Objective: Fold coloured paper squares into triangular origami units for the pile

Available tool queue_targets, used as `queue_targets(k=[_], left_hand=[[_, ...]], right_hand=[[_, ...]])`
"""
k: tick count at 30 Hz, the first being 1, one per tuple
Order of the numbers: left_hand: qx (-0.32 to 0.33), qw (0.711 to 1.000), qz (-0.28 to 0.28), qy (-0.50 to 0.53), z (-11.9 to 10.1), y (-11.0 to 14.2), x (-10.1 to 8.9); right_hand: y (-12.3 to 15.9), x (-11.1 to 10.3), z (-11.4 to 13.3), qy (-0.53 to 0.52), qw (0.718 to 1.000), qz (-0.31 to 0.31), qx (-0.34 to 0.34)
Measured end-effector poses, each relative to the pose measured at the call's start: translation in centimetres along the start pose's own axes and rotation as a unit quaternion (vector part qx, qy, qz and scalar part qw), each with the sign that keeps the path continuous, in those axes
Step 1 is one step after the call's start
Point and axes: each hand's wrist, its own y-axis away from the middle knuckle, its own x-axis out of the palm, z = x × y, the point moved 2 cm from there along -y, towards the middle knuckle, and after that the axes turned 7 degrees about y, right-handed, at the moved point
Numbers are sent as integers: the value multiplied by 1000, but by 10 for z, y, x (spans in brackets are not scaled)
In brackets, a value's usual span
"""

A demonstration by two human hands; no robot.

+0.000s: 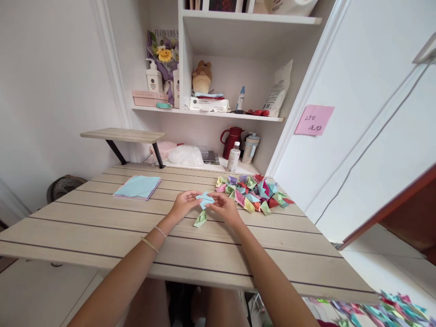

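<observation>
Between my two hands is a piece of light blue folded paper (pixel 205 200), cross-like in outline, held just above the table. My left hand (pixel 184 203) pinches its left side, and my right hand (pixel 225 207) grips its right side with thumb and fingers. Just below it on the wood lies a small green folded paper boat (pixel 200 219), touched by neither hand. A heap of colourful folded paper boats (pixel 252 193) sits to the right of my right hand. Off to the left rests a stack of square paper sheets (pixel 137 187), light blue on top.
The slatted wooden table (pixel 112 231) carries a small raised shelf (pixel 123 134) at its back left. Behind it stand a clear bottle (pixel 233 157), a red jug (pixel 232 141) and a patterned tumbler (pixel 250 149). More folded papers (pixel 395 311) lie low at the right, beyond the table edge.
</observation>
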Motion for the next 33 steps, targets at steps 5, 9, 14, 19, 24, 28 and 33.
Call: queue_targets(k=[5,9,14,19,24,28,33], left_hand=[[20,999,30,-28,0,3,2],[18,996,27,-85,0,3,2],[4,998,52,-46,0,4,6],[1,998,51,-27,1,3,7],[10,1000,25,-13,4,1,3],[12,1000,22,-11,5,0,2],[7,1000,18,-3,4,0,2]], right_hand=[[1,-3,0,132,990,-24,-51],[3,-2,6,160,983,-15,-87],[7,1,16,144,987,16,-73],[8,1,22,146,985,34,-84],[6,2,21,120,989,35,-83],[4,3,17,107,991,30,-69],[4,7,10,17,998,56,-30]])
